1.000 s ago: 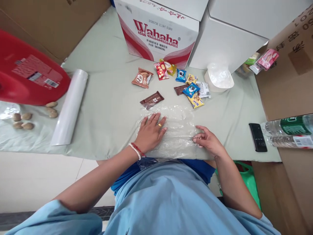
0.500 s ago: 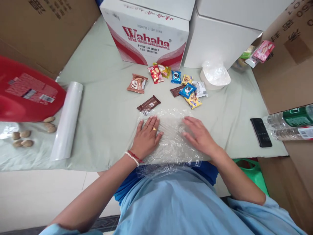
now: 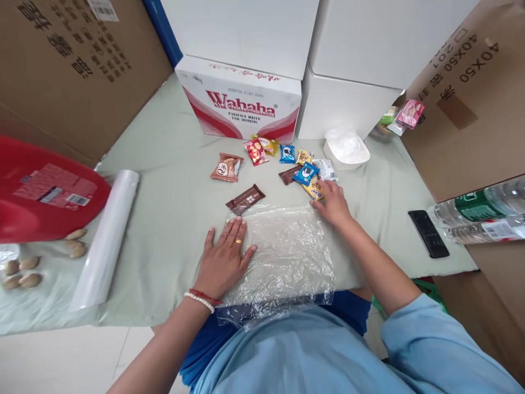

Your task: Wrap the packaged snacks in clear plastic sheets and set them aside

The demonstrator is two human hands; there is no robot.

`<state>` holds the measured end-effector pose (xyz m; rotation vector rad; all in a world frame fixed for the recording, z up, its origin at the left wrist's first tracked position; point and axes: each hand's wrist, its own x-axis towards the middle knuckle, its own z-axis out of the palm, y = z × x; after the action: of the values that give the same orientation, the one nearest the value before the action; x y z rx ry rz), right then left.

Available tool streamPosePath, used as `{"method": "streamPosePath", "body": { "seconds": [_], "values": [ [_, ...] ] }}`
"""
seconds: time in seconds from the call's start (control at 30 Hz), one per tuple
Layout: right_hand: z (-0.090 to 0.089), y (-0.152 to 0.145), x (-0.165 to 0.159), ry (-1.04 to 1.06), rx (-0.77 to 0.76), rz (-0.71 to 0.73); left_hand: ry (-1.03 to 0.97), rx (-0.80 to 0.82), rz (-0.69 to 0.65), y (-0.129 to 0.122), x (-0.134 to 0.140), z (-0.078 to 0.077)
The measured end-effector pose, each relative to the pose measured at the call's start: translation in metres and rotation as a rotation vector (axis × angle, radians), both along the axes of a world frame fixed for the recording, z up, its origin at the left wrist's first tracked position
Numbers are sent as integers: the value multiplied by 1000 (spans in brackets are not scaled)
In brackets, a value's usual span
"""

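Note:
A clear plastic sheet (image 3: 287,254) lies spread on the table's front part and hangs over the edge towards my lap. My left hand (image 3: 223,254) rests flat on its left side, fingers stretched out. Past the sheet's far right corner, my right hand (image 3: 333,203) reaches to a yellow snack packet (image 3: 313,189), with thumb and fingers apart at its edge; whether they touch it is unclear. Around that packet are a blue packet (image 3: 306,173), a brown bar (image 3: 289,174) and a white packet (image 3: 327,169). Another brown bar (image 3: 246,199) lies just beyond the sheet.
Farther back are a brown-orange packet (image 3: 227,167), a red packet (image 3: 256,151) and a white bowl (image 3: 346,150). A Wahaba-style printed carton (image 3: 246,109) stands behind. A plastic roll (image 3: 106,238) and red jug (image 3: 49,191) are left; a phone (image 3: 429,233) and bottles (image 3: 488,202) right.
My right hand has left the sheet and moved forward to the yellow packet. My left hand still presses on the sheet, nearer its left edge. The camera view has tilted up.

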<state>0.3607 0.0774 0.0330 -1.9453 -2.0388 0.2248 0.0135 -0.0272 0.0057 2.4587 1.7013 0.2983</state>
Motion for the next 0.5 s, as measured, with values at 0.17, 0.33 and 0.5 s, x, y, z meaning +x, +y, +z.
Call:
{"method": "streamPosePath", "body": {
  "seconds": [0.17,0.33,0.5],
  "values": [
    [16,10,19,47,38,-95,9,-2,7,0,1,1],
    [42,-24,20,605,-99,-345,54,-9,22,-1,3,1],
    [41,-61,-42,950,-645,-189,89,-16,20,-1,3,1]
  ]
}}
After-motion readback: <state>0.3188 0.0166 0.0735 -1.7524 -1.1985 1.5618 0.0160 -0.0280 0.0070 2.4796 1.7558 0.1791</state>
